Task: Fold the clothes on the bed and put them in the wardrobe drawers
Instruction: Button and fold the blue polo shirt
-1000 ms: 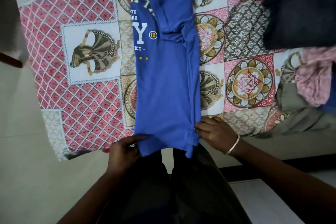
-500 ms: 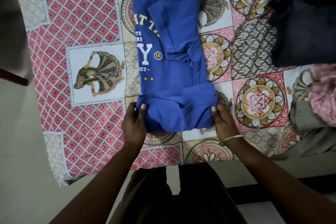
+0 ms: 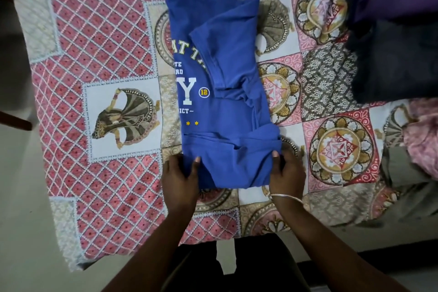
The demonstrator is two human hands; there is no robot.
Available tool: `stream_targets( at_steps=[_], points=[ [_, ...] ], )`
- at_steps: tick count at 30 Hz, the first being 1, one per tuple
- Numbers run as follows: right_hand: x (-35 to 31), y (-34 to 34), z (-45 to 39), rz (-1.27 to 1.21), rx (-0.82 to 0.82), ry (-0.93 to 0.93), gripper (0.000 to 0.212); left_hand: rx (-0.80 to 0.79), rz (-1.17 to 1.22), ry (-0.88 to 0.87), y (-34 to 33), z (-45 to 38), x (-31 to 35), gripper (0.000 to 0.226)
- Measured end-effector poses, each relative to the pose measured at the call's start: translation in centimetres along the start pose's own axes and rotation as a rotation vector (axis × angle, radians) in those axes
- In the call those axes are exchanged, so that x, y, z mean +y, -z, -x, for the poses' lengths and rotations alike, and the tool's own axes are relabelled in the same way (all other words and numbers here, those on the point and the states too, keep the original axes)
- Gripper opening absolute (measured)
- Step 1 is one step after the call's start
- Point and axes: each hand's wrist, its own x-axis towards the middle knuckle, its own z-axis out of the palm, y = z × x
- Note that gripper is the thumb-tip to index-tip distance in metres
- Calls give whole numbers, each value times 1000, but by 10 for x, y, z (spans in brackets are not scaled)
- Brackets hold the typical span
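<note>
I am pinching the blue shirt's (image 3: 225,106) folded hem with left hand (image 3: 181,180) and right hand (image 3: 285,173), keeping edges level, fold square.

floor (image 3: 21,232): pale, smooth | bed cover (image 3: 99,54): patterned patchwork | light: dim

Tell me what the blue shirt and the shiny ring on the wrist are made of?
The blue shirt looks like soft, matte knit cloth, probably cotton: it creases and folds limply, and its lettering looks printed on. The bangle on the right wrist looks like polished, silvery metal, since it is thin, rigid and glints; which metal cannot be told.
</note>
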Motion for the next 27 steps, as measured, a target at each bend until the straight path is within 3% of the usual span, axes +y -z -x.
stream_targets(
  at_steps=[2, 6, 10, 14, 17, 20, 24, 27],
  points=[
    [-4, 5, 2, -2, 45, 34, 40, 56, 69, 79, 2, 6, 2, 20],
    [-1, 1, -4, 3, 45, -103, 52, 175, 251, 355, 4, -1, 5, 19],
    [-3, 0, -14, -41, -77, -163, 49, 11, 228, 220, 8, -1, 5, 22],
    [-18, 0, -11, -152, -35, 10, 45, -36, 299, 78, 13, -17, 13, 45],
    [-27, -2, -13, -216, 14, 62, 37, -37, 281, 6, 14, -34, 19, 19],
    [-36, -2, -22, -261, 30, 23, 41, -82, 406, -97, 18, -48, 22, 8],
    [-43, -9, -39, -158, -92, -76, 41, -243, 432, -160, 15, -65, 17, 31],
    [-48, -11, -36, -277, -97, -134, 40, -350, 432, -175, 16, -67, 23, 34]
  ],
)
